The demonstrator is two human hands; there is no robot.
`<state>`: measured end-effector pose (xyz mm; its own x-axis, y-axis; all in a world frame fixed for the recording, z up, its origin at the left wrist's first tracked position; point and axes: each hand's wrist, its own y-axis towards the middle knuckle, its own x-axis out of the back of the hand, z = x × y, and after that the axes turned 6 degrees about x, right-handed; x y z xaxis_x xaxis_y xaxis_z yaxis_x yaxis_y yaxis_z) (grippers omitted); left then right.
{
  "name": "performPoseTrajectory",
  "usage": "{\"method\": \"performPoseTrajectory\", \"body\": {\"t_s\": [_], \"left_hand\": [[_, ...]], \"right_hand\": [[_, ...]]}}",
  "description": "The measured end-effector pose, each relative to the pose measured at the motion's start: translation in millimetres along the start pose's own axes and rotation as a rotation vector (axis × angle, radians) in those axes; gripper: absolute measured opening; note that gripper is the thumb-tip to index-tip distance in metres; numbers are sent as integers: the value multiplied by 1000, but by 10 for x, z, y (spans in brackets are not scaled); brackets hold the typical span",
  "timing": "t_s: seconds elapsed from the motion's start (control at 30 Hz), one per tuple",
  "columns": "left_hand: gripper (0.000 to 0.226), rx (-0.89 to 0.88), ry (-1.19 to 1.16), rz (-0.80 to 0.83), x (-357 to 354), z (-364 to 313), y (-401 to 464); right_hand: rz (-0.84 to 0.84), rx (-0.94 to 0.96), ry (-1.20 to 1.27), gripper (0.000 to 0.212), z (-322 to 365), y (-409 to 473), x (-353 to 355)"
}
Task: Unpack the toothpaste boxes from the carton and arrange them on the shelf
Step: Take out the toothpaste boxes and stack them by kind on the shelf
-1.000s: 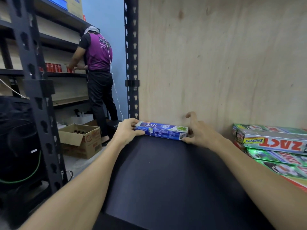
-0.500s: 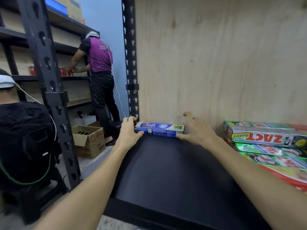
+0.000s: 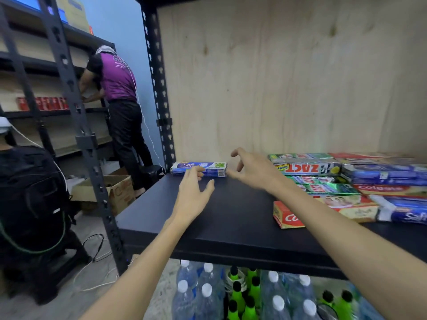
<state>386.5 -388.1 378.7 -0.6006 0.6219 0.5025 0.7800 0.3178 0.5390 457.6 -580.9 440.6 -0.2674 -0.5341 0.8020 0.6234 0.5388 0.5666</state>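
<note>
Blue Safi toothpaste box (image 3: pixel 199 169) lies at the shelf (image 3: pixel 231 218) back, long axis left-right along the plywood. We find our left hand (image 3: pixel 193 195) nearer, fingers slack, tips overlapping it; right hand (image 3: pixel 253 170) released beside its right end.

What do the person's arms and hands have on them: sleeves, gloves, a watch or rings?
Nothing shows. The left hand and right hand are bare, without gloves; no rings or watch are visible. Both forearms are uncovered to the picture's edge, so no sleeve appears.
</note>
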Motion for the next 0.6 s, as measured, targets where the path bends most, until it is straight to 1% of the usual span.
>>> {"method": "performPoseTrajectory", "body": {"t_s": [0.1,0.17,0.23,0.33,0.47,0.6], "left_hand": [[44,-11,-36,53,-106,-226,-195],[45,-37,-60,84,-215,-407,-314],[45,-66,-86,111,-346,-618,-412],[43,-104,-96,153,-566,-973,-473],[45,-125,-87,263,-842,-1475,-446],[45,-181,-1,321,-1212,-1861,-354]], "right_hand": [[-66,19,-8,54,-54,-364,155],[-103,-5,-4,54,-177,-638,274],[-139,-50,-19,55,-340,-919,416],[-179,-142,-107,57,-645,-1298,660],[-199,-255,-198,57,-1072,-1694,1042],[-202,-366,-261,56,-1497,-1999,1336]]}}
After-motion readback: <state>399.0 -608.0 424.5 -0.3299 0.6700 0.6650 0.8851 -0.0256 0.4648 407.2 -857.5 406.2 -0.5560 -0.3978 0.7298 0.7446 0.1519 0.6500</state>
